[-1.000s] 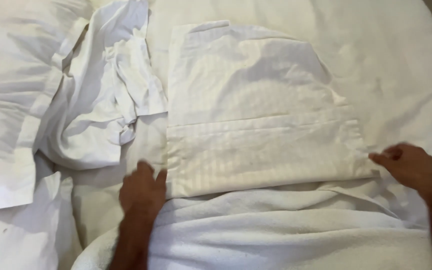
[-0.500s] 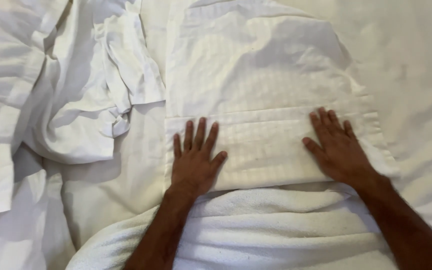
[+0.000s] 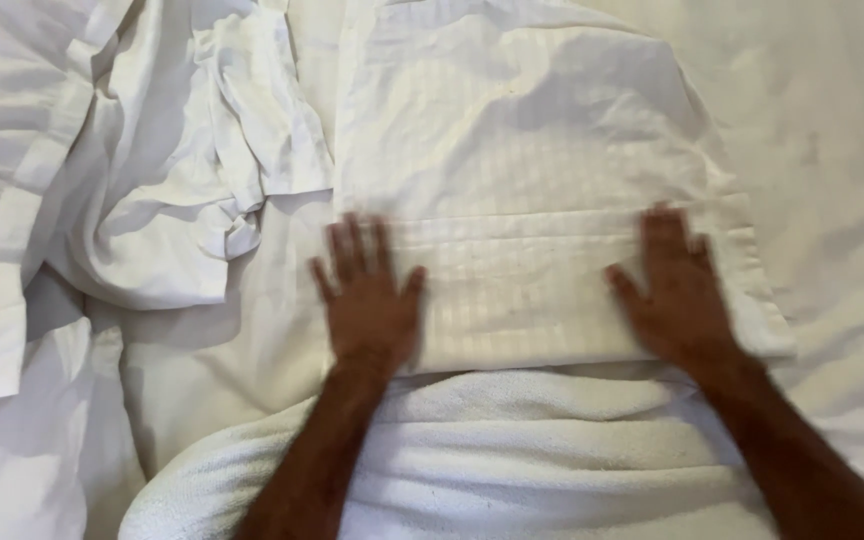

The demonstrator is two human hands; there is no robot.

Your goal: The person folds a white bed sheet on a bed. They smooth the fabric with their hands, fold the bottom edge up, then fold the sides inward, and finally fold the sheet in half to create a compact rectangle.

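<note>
A white striped pillowcase [image 3: 522,150] lies flat on the bed, its near end folded over into a band [image 3: 522,290]. My left hand [image 3: 367,295] rests palm down, fingers spread, on the band's left edge. My right hand [image 3: 677,290] presses flat on the band's right part, fingers apart. Both hands are motion-blurred. Neither holds anything.
A crumpled heap of white linen [image 3: 152,170] lies to the left of the pillowcase. A thick white towel [image 3: 512,460] lies bunched across the near edge, under my forearms. The white bed sheet [image 3: 832,150] stretches out to the right.
A second ago my hands gripped the folded band's outer corners. They then moved inward onto the band and now lie flat on it, slightly farther up.
</note>
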